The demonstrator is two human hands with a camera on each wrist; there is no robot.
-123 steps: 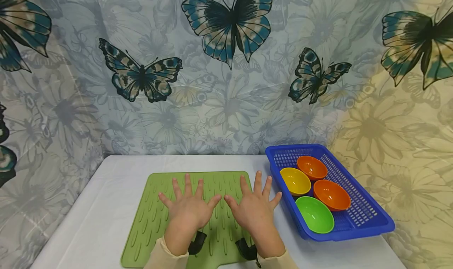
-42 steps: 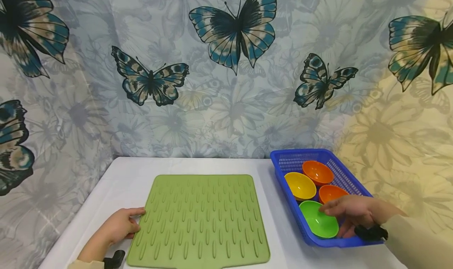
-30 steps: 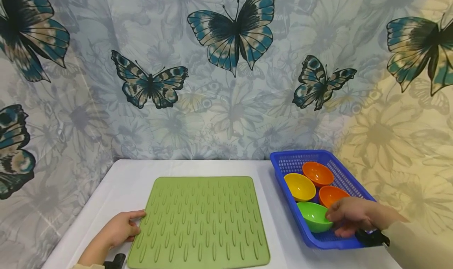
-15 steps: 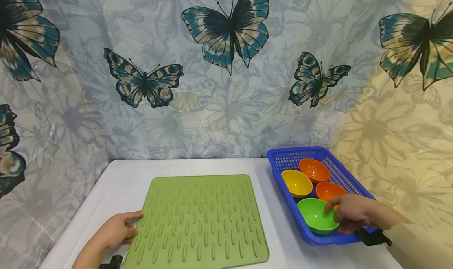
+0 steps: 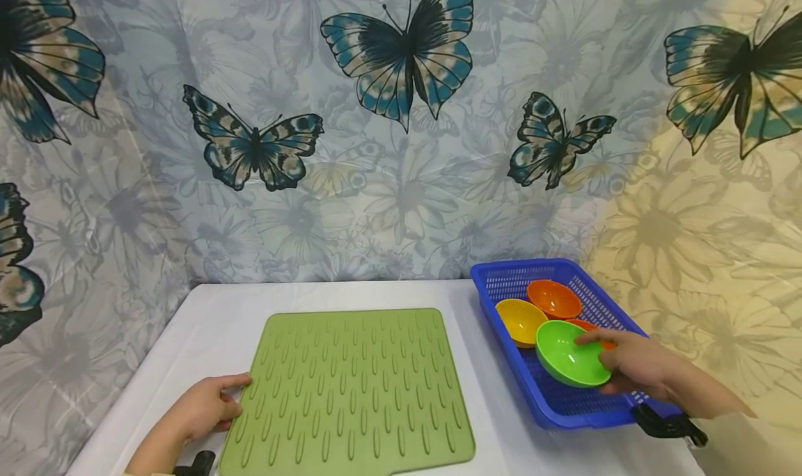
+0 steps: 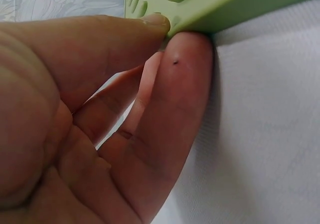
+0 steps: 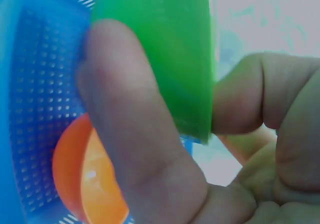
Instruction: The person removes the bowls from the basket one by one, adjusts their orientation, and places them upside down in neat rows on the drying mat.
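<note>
My right hand (image 5: 645, 365) grips the rim of a green bowl (image 5: 567, 358), thumb on one side and fingers on the other. The bowl is raised and tilted above the blue basket (image 5: 532, 399), partly hiding an orange bowl (image 5: 583, 324). In the right wrist view the green bowl (image 7: 170, 49) sits between thumb and fingers, an orange bowl (image 7: 75, 169) below. At the left, my left hand (image 5: 203, 410) pinches the edge of a green ridged mat (image 5: 351, 385). The left wrist view shows thumb and a fingertip meeting at the mat's edge (image 6: 200, 9).
A yellow bowl (image 5: 520, 319) and another orange bowl (image 5: 554, 298) stand in the far part of the basket. The mat and basket rest on a white-covered table (image 5: 156, 351). A butterfly-print cloth (image 5: 407, 204) hangs behind it.
Both hands were spread over the mat at first; then the left went to its edge and the right into the basket. Since half a second ago the green bowl has been lifted off the basket floor.
</note>
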